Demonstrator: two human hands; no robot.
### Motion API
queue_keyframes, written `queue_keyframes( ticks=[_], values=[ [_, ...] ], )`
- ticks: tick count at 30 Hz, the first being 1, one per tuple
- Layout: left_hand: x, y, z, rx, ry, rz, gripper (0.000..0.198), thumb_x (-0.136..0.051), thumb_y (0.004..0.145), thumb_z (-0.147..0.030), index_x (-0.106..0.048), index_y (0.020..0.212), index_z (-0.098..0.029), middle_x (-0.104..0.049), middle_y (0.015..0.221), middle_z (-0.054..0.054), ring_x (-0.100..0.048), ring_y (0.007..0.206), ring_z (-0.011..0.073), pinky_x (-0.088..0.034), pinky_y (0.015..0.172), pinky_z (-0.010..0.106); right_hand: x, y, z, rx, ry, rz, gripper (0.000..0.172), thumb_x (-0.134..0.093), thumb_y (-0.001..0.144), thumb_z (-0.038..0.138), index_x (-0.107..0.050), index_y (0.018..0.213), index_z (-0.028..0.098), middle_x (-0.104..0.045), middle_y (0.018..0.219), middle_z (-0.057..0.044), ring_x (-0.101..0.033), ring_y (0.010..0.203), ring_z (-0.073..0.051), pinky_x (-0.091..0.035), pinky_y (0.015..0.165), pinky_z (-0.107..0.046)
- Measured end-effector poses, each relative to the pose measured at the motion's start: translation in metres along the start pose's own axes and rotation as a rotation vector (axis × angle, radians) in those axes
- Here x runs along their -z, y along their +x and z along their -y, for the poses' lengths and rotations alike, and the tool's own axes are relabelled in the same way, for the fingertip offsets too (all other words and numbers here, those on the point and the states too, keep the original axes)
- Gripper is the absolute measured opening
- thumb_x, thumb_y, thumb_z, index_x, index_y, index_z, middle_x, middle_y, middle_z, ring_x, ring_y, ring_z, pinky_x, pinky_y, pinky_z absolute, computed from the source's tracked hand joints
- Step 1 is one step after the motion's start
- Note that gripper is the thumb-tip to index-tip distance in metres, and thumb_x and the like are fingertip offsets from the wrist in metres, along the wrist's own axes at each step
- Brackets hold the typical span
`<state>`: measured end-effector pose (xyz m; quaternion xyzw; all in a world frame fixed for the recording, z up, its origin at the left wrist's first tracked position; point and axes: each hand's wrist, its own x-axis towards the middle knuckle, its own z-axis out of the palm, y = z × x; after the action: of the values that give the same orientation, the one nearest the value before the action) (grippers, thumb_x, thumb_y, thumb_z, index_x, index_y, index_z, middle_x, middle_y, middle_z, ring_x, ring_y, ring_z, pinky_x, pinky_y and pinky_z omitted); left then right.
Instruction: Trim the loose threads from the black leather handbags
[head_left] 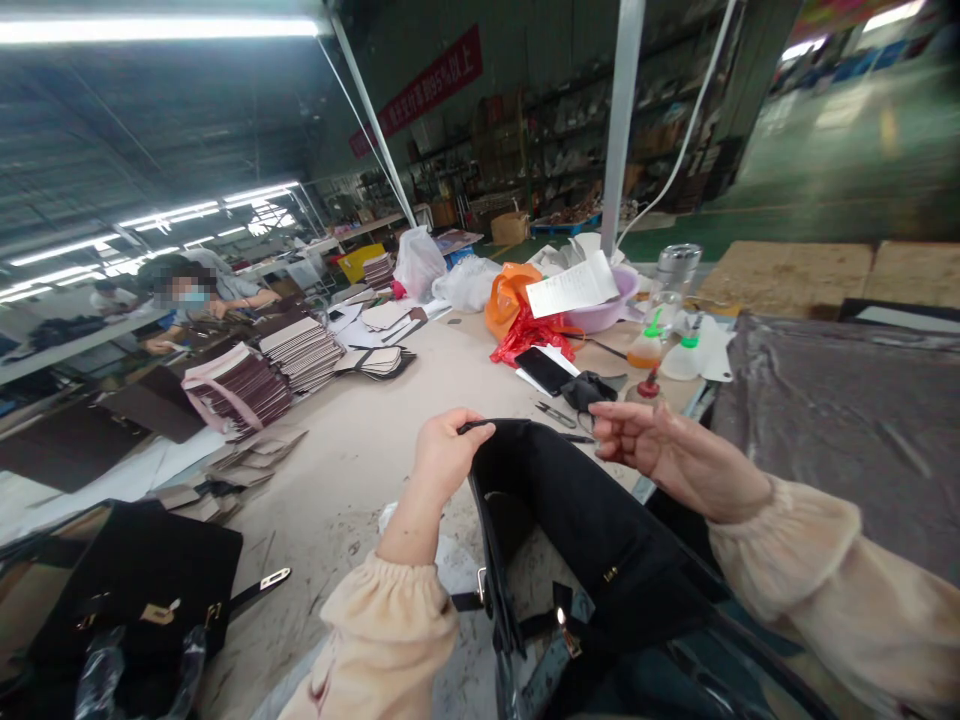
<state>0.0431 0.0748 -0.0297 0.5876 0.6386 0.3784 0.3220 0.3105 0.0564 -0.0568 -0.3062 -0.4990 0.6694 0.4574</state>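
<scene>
A black handbag [600, 510] with gold-coloured hardware stands in front of me, its mouth facing up. My left hand [442, 455] pinches the far upper edge of this bag between thumb and fingers. To the right of that edge, my right hand [660, 450] is raised with its fingers curled and the tips together. Whatever those fingertips hold, if anything, is too small to make out. Just beyond them lies a crumpled black piece [591, 390], beside a pair of thread snips [555, 413] on the table.
Another black bag [142, 590] lies at the left. Stacks of brown panels [240, 390] stand at the back left, near a person [202, 300]. A phone [545, 370], red plastic [529, 335], a purple basin [600, 315] and glue bottles [645, 348] are at the back right.
</scene>
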Motion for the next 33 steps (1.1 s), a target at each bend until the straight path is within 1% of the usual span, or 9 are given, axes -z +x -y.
queue_keyframes(
  ticks=[4, 7, 13, 18, 21, 24, 26, 29, 33],
  values=[
    [-0.003, 0.002, 0.002, -0.013, 0.010, -0.037, 0.016, -0.065, 0.065, -0.031, -0.066, 0.068, -0.015, -0.056, 0.056, -0.003, -0.047, 0.056, 0.0107, -0.036, 0.054, 0.022, 0.009, -0.013, -0.026, -0.073, 0.149, -0.079, 0.042, -0.046, 0.086, 0.048, -0.062, 0.112, 0.020, -0.061, 0.096, -0.007, -0.058, 0.086, -0.018, -0.048, 0.082, -0.033],
    [0.001, 0.001, 0.005, 0.020, -0.005, -0.046, 0.019, -0.065, 0.066, -0.033, -0.066, 0.072, -0.015, -0.057, 0.057, -0.003, -0.048, 0.055, 0.0107, -0.036, 0.054, 0.022, 0.010, -0.020, -0.035, -0.097, 0.119, -0.119, 0.036, -0.055, 0.083, 0.043, -0.065, 0.109, 0.019, -0.062, 0.095, -0.007, -0.058, 0.084, -0.017, -0.047, 0.082, -0.032],
    [0.012, -0.003, 0.006, 0.050, -0.149, 0.140, 0.027, -0.070, 0.065, -0.032, -0.063, 0.085, -0.015, -0.064, 0.068, 0.000, -0.056, 0.061, 0.0126, -0.041, 0.058, 0.023, 0.002, -0.026, -0.031, -0.088, 0.025, -0.113, 0.040, -0.064, 0.078, 0.042, -0.065, 0.109, 0.017, -0.064, 0.097, -0.009, -0.058, 0.086, -0.020, -0.045, 0.087, -0.038],
    [0.014, -0.005, 0.006, 0.046, -0.250, 0.210, 0.039, -0.076, 0.062, -0.033, -0.062, 0.094, -0.016, -0.066, 0.076, 0.002, -0.059, 0.067, 0.0132, -0.043, 0.063, 0.023, 0.004, -0.033, -0.038, -0.143, 0.093, -0.123, 0.036, -0.061, 0.080, 0.039, -0.065, 0.109, 0.018, -0.064, 0.097, -0.008, -0.059, 0.087, -0.019, -0.046, 0.085, -0.035],
    [0.013, -0.006, 0.003, 0.072, -0.408, 0.150, 0.039, -0.072, 0.066, -0.043, -0.062, 0.091, -0.015, -0.067, 0.078, 0.003, -0.060, 0.067, 0.0122, -0.042, 0.062, 0.021, 0.012, -0.040, -0.049, -0.171, 0.144, -0.122, 0.036, -0.055, 0.084, 0.040, -0.063, 0.111, 0.018, -0.064, 0.099, -0.009, -0.059, 0.090, -0.020, -0.045, 0.087, -0.036],
    [0.013, -0.006, -0.001, 0.174, -0.635, 0.092, 0.050, -0.055, 0.074, -0.060, -0.062, 0.088, -0.013, -0.069, 0.083, 0.008, -0.061, 0.065, 0.0132, -0.042, 0.057, 0.021, 0.018, -0.045, -0.060, -0.204, 0.195, -0.131, 0.040, -0.047, 0.087, 0.043, -0.062, 0.112, 0.016, -0.064, 0.104, -0.010, -0.059, 0.097, -0.024, -0.042, 0.094, -0.041],
    [0.014, -0.005, -0.002, 0.212, -0.772, 0.070, 0.054, -0.046, 0.077, -0.064, -0.061, 0.085, -0.012, -0.069, 0.084, 0.010, -0.063, 0.068, 0.0157, -0.043, 0.057, 0.023, 0.019, -0.047, -0.063, -0.236, 0.225, -0.143, 0.042, -0.045, 0.087, 0.046, -0.063, 0.110, 0.016, -0.065, 0.104, -0.010, -0.059, 0.100, -0.025, -0.040, 0.098, -0.044],
    [0.016, -0.004, 0.007, 0.190, -0.906, -0.074, 0.040, -0.053, 0.079, -0.053, -0.061, 0.082, -0.013, -0.069, 0.081, 0.008, -0.066, 0.075, 0.0179, -0.047, 0.065, 0.026, 0.014, -0.051, -0.060, -0.284, 0.271, -0.157, 0.042, -0.044, 0.087, 0.048, -0.065, 0.106, 0.018, -0.066, 0.105, -0.010, -0.059, 0.104, -0.027, -0.037, 0.101, -0.045],
    [0.017, -0.011, 0.038, 0.166, -0.997, -0.286, 0.023, -0.062, 0.075, -0.037, -0.060, 0.074, -0.014, -0.068, 0.076, 0.003, -0.066, 0.074, 0.0165, -0.048, 0.076, 0.031, -0.001, -0.059, -0.048, -0.328, 0.278, -0.179, 0.042, -0.043, 0.086, 0.050, -0.067, 0.103, 0.021, -0.064, 0.115, -0.009, -0.053, 0.114, -0.028, -0.036, 0.103, -0.044]
  ],
)
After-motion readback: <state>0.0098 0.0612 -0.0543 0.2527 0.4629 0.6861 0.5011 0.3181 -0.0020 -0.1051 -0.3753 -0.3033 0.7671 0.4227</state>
